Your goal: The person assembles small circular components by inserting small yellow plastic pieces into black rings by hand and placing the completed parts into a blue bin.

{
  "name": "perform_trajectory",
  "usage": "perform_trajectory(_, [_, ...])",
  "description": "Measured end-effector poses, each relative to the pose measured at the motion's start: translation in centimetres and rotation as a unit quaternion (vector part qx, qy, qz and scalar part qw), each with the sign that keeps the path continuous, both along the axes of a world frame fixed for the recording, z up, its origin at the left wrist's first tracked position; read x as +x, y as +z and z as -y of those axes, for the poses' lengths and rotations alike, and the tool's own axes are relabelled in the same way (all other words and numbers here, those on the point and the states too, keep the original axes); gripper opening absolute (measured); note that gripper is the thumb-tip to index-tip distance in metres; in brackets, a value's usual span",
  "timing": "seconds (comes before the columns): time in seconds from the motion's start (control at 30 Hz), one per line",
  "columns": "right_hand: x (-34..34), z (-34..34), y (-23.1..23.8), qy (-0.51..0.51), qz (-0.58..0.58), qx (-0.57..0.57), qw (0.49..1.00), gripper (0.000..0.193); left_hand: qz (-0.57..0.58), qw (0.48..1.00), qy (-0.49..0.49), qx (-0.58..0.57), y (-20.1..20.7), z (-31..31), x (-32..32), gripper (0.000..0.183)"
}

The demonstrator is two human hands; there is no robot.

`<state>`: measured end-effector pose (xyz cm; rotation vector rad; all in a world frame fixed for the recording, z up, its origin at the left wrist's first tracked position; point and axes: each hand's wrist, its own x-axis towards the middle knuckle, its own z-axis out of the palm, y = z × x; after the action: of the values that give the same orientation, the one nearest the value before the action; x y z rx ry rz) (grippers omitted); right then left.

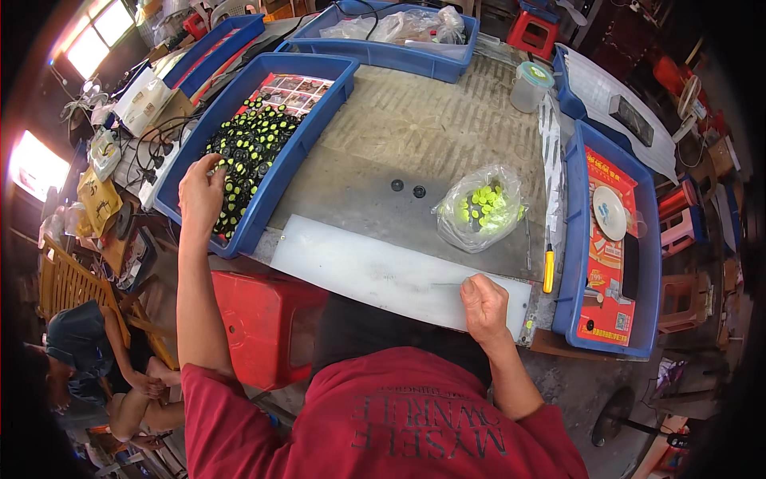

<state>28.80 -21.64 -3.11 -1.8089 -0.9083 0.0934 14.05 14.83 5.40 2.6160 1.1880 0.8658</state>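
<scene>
My left hand [201, 191] is over the left side of a blue tray [315, 120], its fingers bent in a pinch at a heap of small black round pieces [254, 144], many with yellow-green centres. Whatever is between its fingertips is too small to make out. My right hand [483, 307] is closed in a fist above a white board [375, 267] along the table's near edge. A faint thin line runs left from this fist; I cannot make out what it is. Two black round pieces [408, 188] lie on the table beside a clear plastic bag [480, 209] of yellow-green discs [485, 203].
A yellow-handled tool [548, 270] lies at the table's right edge. Beyond it, a blue tray [565, 307] holds a white dish [610, 212]. A lidded tub [530, 86] stands at the back right. A red stool [259, 319] is below the left tray. Another person [88, 343] sits at the far left.
</scene>
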Motion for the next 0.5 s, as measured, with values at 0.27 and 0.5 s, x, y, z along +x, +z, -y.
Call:
perform_trajectory(0.27, [0.2,-0.1,-0.1,-0.005,0.028,-0.009,1.0,0.029,0.089,0.94,-0.324,0.063,-3.4,7.9,7.7,0.021])
perform_trajectory(0.5, [0.1,0.0,0.0,-0.008,0.014,-0.003,1.0,0.027,-0.071,0.949,-0.298,-0.072,-8.8,12.0,14.0,0.02])
